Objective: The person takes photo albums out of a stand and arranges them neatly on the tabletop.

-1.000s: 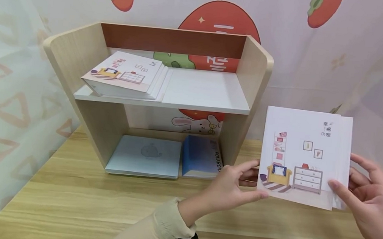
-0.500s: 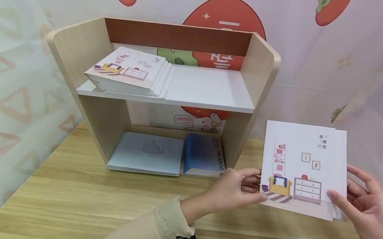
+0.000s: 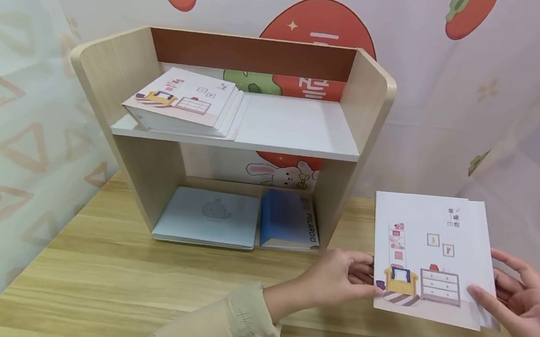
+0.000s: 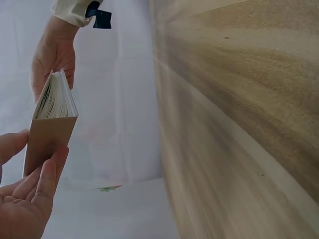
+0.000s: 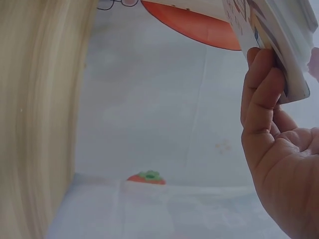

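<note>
My two hands hold a small stack of illustrated booklets upright above the worktop, to the right of the wooden shelf unit. My left hand pinches the stack's lower left corner, thumb on the cover, the other fingers hidden behind it. My right hand takes the lower right edge, thumb across the cover and fingers spread behind; its wrist is cut off at the frame edge. So both grips are clamped on the stack. How many booklets there are I cannot tell; only offset right edges show. In the left wrist view the stack appears edge-on with its pages fanned and a brown back cover, my right hand far behind it. In the right wrist view only a corner of the stack shows, against my curled fingers.

Since a second ago the stack has come lower in the picture and tilted a little, its foot now close over the worktop; my hands kept their hold and sank with it.

My left forearm in its beige sleeve reaches up from the lower edge, the wrist bent toward the stack. On the upper shelf lies a like pile of booklets; below lie a pale blue album and a blue book marked POLAROID.
</note>
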`<state>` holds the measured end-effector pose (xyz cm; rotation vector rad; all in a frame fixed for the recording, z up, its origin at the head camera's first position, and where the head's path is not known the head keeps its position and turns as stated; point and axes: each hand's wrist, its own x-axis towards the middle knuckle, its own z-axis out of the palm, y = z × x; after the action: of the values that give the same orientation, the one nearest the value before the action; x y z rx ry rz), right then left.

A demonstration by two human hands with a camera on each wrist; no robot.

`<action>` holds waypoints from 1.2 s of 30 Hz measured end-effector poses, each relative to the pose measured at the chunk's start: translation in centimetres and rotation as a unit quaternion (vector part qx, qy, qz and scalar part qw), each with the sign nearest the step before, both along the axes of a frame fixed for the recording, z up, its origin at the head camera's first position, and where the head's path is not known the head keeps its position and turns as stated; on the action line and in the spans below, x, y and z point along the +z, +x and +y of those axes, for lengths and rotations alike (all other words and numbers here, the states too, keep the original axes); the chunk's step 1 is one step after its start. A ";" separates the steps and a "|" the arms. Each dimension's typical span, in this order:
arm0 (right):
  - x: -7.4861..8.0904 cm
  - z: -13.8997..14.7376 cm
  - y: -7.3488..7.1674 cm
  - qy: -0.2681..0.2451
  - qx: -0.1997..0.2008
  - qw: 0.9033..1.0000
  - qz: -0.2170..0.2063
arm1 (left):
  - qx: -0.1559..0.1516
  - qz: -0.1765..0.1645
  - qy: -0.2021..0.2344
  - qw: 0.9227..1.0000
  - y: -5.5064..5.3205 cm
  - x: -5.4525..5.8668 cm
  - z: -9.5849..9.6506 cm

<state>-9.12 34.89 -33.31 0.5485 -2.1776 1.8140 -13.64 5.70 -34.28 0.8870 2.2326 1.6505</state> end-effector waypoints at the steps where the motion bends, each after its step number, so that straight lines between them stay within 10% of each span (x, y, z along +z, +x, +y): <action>1: -0.1 0.1 0.0 0.009 -0.001 1.000 -0.001 | 0.000 -0.002 -0.001 1.000 0.0 -0.1 0.0; 19: -1.3 1.0 0.4 0.069 -0.006 0.997 -0.018 | -0.013 -0.004 -0.081 0.997 0.6 -1.4 0.7; 24: -1.9 1.7 0.1 0.029 0.052 0.998 -0.020 | -0.023 0.024 -0.128 0.991 0.6 -1.6 0.8; 36: -3.9 3.4 0.3 0.132 0.023 0.986 -0.094 | -0.025 0.094 -0.234 0.967 0.9 -2.6 1.3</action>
<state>-8.86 38.29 -37.18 0.5009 -2.5759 1.6682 -12.74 6.99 -36.91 0.9852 2.5404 0.9766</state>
